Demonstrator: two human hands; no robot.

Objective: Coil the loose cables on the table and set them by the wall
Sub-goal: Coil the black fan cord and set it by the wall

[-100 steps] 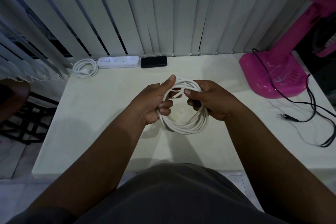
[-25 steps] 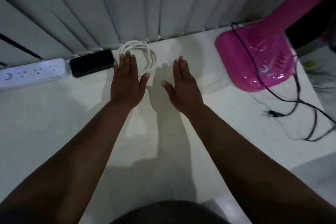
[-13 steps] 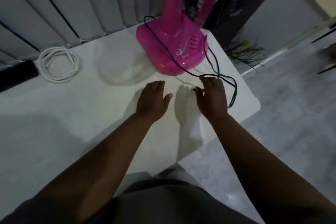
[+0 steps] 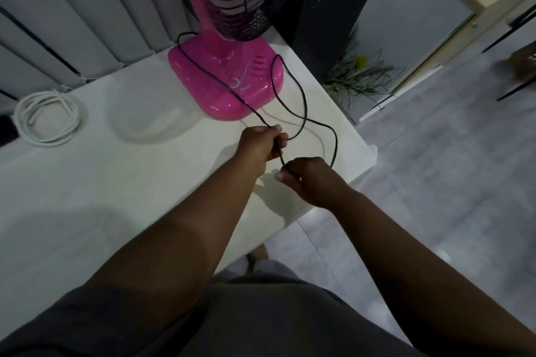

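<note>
The thin black rubber power cable [image 4: 304, 104] of the fan sits in the middle of the frame. It trails from behind the glossy pink plastic fan base [image 4: 214, 101], crosses the top of that base, and runs down to the two hands near the right edge of the pale cream desk [image 4: 116, 182]. One slack loop arcs back up beside the base and another hangs out to the right over the desk edge.

The left hand [image 4: 261, 145] is closed round the cable where the strands meet, its fingers [image 4: 279, 139] curled on it. Just below and to the right, the right hand [image 4: 307, 182] pinches a strand between thumb and fingers [image 4: 287, 174]. The plug end is not visible, so I cannot tell where it lies.

The cable looks light, limp and thin, likely to kink, twist or slide through a loose grip. I would keep one hand as the anchor for the gathered loops and let the other feed even lengths into it. Because the cable is fixed to the fan, a hard tug could shift the base.

At the left edge of the frame, a thicker white cable [image 4: 23, 122] lies coiled on the desk, close to the grey vertical blinds [image 4: 87, 9]. So the task looks partly done, and this black one is not yet coiled. Grey tiled floor [image 4: 435, 182] fills the right.
</note>
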